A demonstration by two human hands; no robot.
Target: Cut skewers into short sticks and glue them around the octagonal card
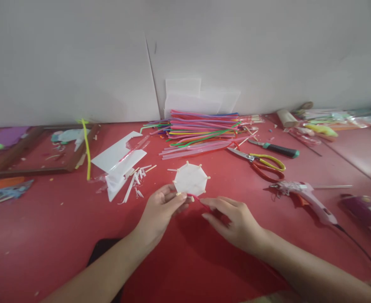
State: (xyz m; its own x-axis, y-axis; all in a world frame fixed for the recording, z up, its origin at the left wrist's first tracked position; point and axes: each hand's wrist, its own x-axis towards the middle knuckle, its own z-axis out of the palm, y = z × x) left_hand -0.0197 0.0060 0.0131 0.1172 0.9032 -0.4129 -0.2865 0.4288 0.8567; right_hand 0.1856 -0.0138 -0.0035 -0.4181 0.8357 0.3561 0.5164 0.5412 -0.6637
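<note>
A white paper octagon with several small pale pegs around its edge is pinched at its near edge by my left hand. Beneath the thumb lies one end of a red pipe cleaner, pressed along that edge. The pipe cleaner runs right to my right hand, whose thumb and fingers close around it; its far part is hidden by the hand. Behind the octagon lies a bundle of colourful pipe cleaners.
To the right are scissors, a utility knife, a corded glue gun and a purple object. White card scraps, stick pieces, a yellow pipe cleaner and a brown frame lie left. A wall rises behind.
</note>
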